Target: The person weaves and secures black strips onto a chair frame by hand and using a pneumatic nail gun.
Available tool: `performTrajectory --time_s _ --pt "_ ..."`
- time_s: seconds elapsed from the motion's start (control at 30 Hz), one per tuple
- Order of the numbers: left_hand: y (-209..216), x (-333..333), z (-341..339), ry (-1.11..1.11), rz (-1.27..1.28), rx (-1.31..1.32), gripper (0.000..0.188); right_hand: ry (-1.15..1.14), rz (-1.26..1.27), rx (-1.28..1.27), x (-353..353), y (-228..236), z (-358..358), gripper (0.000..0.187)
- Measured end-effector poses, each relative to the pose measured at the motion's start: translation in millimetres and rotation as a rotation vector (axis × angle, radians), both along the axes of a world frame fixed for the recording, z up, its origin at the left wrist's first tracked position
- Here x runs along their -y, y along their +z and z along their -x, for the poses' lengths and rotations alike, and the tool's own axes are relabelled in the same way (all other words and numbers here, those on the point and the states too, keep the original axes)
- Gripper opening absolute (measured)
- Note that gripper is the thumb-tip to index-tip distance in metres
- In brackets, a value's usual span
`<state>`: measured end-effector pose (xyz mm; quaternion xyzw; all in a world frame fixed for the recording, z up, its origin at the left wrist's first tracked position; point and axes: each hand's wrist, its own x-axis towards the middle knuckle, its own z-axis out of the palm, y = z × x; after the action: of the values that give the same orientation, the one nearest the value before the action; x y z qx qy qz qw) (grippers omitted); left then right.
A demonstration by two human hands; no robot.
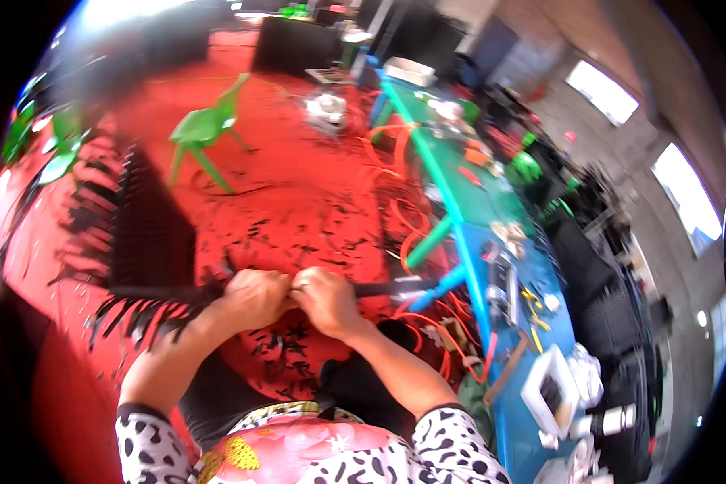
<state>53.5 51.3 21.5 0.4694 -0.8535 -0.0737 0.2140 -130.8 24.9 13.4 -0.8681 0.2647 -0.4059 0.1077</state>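
Observation:
My left hand (254, 299) and my right hand (327, 302) meet in front of me, both closed, with the knuckles almost touching. A black band (379, 288) runs out of my right fist towards the table, its far end pale and blurred. My left hand is closed at the near corner of a dark woven panel (153, 234), where black strip material enters the fist. Loose black strips (141, 313) hang like a fringe along the panel's left and near edges. What lies between the fingers is mostly hidden.
Black scraps litter the red floor covering (290, 218). A green chair (206, 129) stands beyond the panel. On my right runs a long green and blue table (492, 218) with tools, a white tray (550, 391) and small parts. Orange hose (403, 214) coils beside its legs.

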Motion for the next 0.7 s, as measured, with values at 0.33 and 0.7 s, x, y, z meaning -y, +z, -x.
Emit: performTrajectory --time_s 0.33,0.7 --pt "-5.1 -12.7 20.2 -0.04 0.012 -0.071 0.025 0.038 -0.046 0.001 -16.7 -4.8 21.4 0.008" --pt "-17.9 -23.4 25.9 0.008 0.203 -0.053 0.014 0.042 -0.067 -0.014 -23.4 -8.5 24.0 0.009"
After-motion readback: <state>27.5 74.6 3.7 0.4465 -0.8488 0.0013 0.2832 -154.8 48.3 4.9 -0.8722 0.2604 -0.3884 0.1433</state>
